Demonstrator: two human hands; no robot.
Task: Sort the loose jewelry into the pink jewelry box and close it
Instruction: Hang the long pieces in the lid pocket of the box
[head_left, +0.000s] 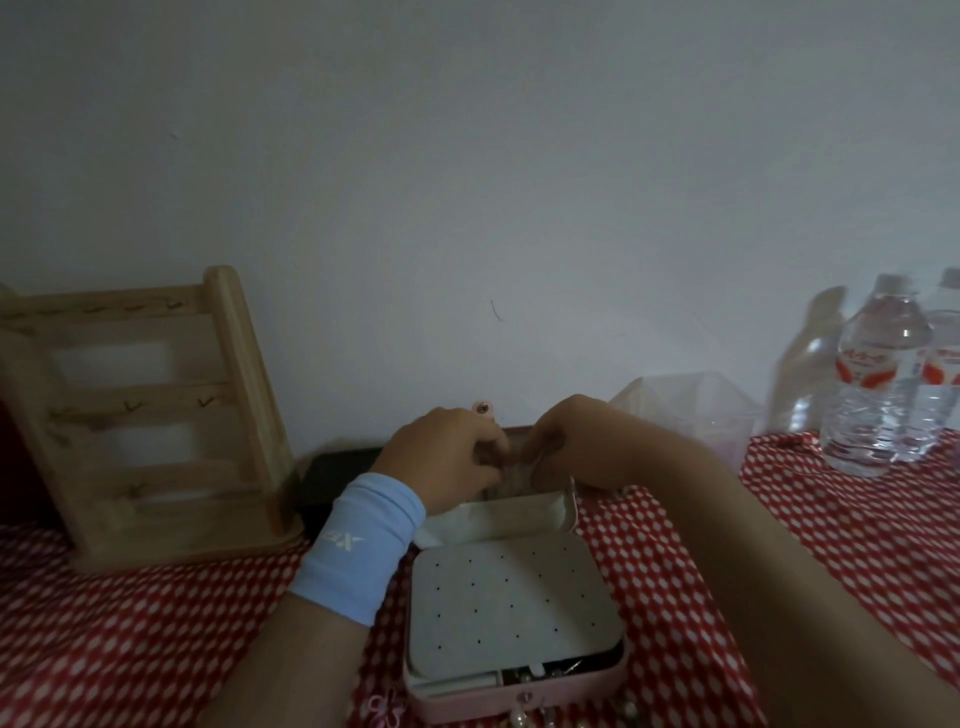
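Observation:
The pink jewelry box (519, 699) lies open on the red dotted cloth, with its lid (519, 512) tipped up toward the wall. A white perforated panel (511, 608) covers most of the base, and a few small pieces (545, 671) show in the front slot. My left hand (447, 457), with a light blue wristband, and my right hand (576, 441) meet inside the raised lid, fingers curled together. Whatever they pinch there is hidden and dark. Pearls (519, 719) and a pink ornament (384, 706) lie at the box's front edge.
A wooden jewelry stand (150, 415) leans at the left, with a dark flat object (337, 467) beside it. A clear plastic organizer (691, 410) and two water bottles (878, 384) stand at the right by the wall.

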